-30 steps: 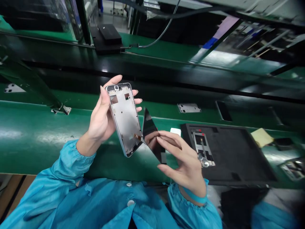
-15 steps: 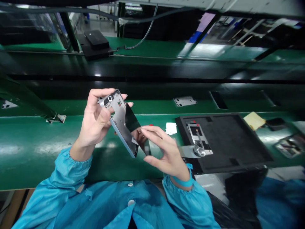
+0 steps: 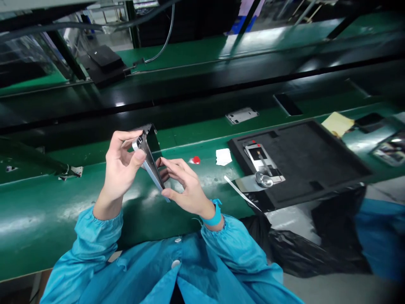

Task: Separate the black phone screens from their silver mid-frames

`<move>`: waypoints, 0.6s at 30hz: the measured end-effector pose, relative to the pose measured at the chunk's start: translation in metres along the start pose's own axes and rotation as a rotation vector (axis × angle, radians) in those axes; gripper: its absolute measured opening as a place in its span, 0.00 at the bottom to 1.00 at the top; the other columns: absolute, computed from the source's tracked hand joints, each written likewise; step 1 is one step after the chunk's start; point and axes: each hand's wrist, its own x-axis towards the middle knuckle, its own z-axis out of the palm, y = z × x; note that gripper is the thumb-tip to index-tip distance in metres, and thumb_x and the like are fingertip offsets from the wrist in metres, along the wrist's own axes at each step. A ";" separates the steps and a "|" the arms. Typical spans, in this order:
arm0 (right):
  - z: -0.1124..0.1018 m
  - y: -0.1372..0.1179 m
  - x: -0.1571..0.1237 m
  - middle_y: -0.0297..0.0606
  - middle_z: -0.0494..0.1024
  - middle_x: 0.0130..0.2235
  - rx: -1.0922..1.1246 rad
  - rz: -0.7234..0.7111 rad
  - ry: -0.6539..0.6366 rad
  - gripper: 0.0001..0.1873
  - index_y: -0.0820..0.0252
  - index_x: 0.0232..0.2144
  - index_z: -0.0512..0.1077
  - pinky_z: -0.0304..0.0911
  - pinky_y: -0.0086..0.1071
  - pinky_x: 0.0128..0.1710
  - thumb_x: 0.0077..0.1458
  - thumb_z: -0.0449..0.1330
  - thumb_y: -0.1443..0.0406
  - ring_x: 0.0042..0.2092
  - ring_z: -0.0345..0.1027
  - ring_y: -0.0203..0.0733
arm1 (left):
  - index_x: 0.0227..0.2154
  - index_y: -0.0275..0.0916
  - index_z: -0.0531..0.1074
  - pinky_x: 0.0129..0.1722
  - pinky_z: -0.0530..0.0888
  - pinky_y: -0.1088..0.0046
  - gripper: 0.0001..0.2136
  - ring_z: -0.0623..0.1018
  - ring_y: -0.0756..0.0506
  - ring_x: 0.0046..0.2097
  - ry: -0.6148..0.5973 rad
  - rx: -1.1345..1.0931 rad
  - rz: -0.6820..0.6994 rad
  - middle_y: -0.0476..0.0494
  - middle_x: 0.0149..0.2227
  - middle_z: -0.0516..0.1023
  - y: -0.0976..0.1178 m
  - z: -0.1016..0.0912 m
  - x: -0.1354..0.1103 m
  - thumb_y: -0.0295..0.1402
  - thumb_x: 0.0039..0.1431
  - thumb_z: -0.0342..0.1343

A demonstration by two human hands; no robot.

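Item: metal phone frame (image 3: 151, 165), left of frame centre, held in the air above the green bench (image 3: 47, 202), turned edge-on to the camera and tilted, upper end to the upper left.
Dark part: a dark edge shows behind the frame's upper end; cannot tell what it is.
Left hand: left hand (image 3: 122, 169) grips the upper end, thumb on the near side and fingers curled over the top.
Right hand: right hand (image 3: 183, 185) pinches the lower end, thumb under the bottom corner and fingertips along the far face; a blue wrist strap (image 3: 213, 216) sits at the cuff.
Position relative to hands: the frame lies between both hands, touching each, with the left hand on its left and the right hand on its lower right.
Grip assessment: contact is mostly at the edges and ends, probably to steady the piece and keep skin off its faces.
Near surroundings: red dot (image 3: 196, 160) and white scrap (image 3: 223, 156) on the bench just right of the hands; white strip (image 3: 240, 192) beyond them.
Right of frame: black tray (image 3: 316, 164) holding a fixture (image 3: 261, 158), likely kept within reach of the right hand.
Further out: another frame (image 3: 242, 115) lying flat beyond the tray; yellow note (image 3: 337, 123) at far right; black box (image 3: 106, 59) at upper left.
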 end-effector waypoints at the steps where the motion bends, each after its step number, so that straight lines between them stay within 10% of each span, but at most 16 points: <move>1: 0.001 0.001 0.002 0.49 0.73 0.58 -0.002 -0.013 0.005 0.40 0.48 0.74 0.65 0.79 0.50 0.58 0.67 0.65 0.43 0.57 0.75 0.51 | 0.44 0.42 0.77 0.41 0.85 0.71 0.25 0.86 0.44 0.45 0.020 0.016 0.010 0.41 0.45 0.82 0.000 0.000 0.000 0.56 0.56 0.73; 9: 0.015 0.033 0.001 0.52 0.69 0.60 -0.187 -0.091 -0.016 0.34 0.57 0.65 0.77 0.76 0.52 0.61 0.66 0.66 0.44 0.59 0.73 0.54 | 0.59 0.47 0.74 0.49 0.87 0.60 0.24 0.86 0.37 0.55 0.053 -0.235 -0.151 0.37 0.57 0.83 -0.009 0.025 -0.027 0.57 0.70 0.60; 14: 0.023 0.027 -0.006 0.57 0.54 0.73 -0.250 -0.034 0.021 0.39 0.52 0.77 0.60 0.74 0.56 0.61 0.73 0.55 0.44 0.60 0.71 0.56 | 0.55 0.44 0.77 0.47 0.87 0.57 0.32 0.89 0.36 0.48 0.111 -0.274 -0.361 0.38 0.46 0.88 -0.018 0.027 -0.034 0.67 0.66 0.54; 18: 0.007 0.001 0.014 0.56 0.73 0.60 -0.022 0.085 0.150 0.45 0.57 0.75 0.61 0.80 0.44 0.45 0.72 0.46 0.35 0.49 0.77 0.49 | 0.46 0.42 0.83 0.52 0.85 0.57 0.33 0.88 0.36 0.49 0.021 -0.186 -0.372 0.40 0.41 0.88 -0.014 0.029 -0.040 0.68 0.67 0.50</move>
